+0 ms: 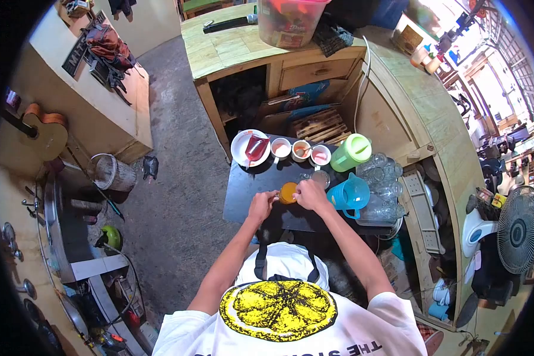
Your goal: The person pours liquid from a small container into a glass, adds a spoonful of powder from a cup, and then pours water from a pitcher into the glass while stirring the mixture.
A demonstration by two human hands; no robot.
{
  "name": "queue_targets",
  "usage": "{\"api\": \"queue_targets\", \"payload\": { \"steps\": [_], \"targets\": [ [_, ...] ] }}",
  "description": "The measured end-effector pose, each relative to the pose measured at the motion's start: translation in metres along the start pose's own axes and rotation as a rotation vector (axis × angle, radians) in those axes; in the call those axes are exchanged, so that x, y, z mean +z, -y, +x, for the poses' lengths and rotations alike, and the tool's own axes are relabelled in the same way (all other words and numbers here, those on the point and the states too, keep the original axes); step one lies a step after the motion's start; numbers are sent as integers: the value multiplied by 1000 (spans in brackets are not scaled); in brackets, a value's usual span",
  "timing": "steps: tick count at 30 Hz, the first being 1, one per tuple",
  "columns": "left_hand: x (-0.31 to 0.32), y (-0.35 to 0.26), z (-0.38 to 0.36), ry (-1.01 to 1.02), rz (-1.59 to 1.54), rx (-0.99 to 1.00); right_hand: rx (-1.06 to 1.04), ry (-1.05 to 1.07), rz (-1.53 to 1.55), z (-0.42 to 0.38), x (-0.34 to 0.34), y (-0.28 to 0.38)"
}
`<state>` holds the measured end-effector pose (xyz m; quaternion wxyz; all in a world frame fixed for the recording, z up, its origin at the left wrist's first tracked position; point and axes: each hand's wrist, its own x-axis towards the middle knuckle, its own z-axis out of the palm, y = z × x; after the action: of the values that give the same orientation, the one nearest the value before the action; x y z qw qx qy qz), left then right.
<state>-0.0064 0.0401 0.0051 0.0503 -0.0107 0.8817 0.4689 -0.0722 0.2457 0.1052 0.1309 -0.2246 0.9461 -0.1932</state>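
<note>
A glass of orange drink (288,193) is near the front edge of the small dark table (238,193), between my two hands. My right hand (310,195) is closed on the glass's right side and covers part of it. My left hand (263,205) is at its left, fingers pinched together with the tips right by the rim; I cannot tell what they pinch. Just beyond my right hand stands a clear glass (321,178). Behind are three white cups with reddish contents: a left cup (280,148), a middle cup (301,151) and a right cup (320,156).
A white bowl (239,143) holds a dark red packet (256,149) at the table's back left. Right of the cups are a green lidded pitcher (350,152), a blue jug (348,193) and several clear glasses (381,184). A wooden counter (219,44) stands behind; a fan (519,230) is at right.
</note>
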Motion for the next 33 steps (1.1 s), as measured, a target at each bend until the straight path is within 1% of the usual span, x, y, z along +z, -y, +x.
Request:
{"api": "queue_targets", "payload": {
  "steps": [1,4,7,10,13,14,16,17,19,22,25,28,31,33],
  "targets": [
    [0,-1,0,-8,6,12,3,-2,84,0,0,2],
    [-1,-3,0,1,-17,10,58,-122,64,4,-2,5],
    [0,-1,0,5,-24,12,54,-96,-120,5,-4,4],
    [-2,-4,0,3,-11,25,6,-8,-149,2,2,3],
    [-6,-8,-2,18,-24,-7,-1,-79,55,5,9,3],
    [-5,-9,-2,25,-35,-23,16,-119,22,5,9,3],
    [-4,-7,-2,0,-18,10,42,-202,-44,8,6,3],
    [-3,-6,-3,-11,-10,27,52,-155,-79,8,4,4],
    [-3,-6,-3,1,-9,2,78,-61,-151,4,0,2],
    [-5,-10,-1,9,-5,-4,-42,7,-3,2,4,-3],
    [-3,-8,-2,-1,-20,7,-22,-189,33,4,8,0],
    [-5,-6,-2,4,9,4,55,-146,-100,6,5,-1],
    [-5,-10,-3,20,10,0,-8,22,-153,3,4,-5],
    [-5,-8,-1,17,3,5,-70,-10,-18,2,5,-5]
  ]
}}
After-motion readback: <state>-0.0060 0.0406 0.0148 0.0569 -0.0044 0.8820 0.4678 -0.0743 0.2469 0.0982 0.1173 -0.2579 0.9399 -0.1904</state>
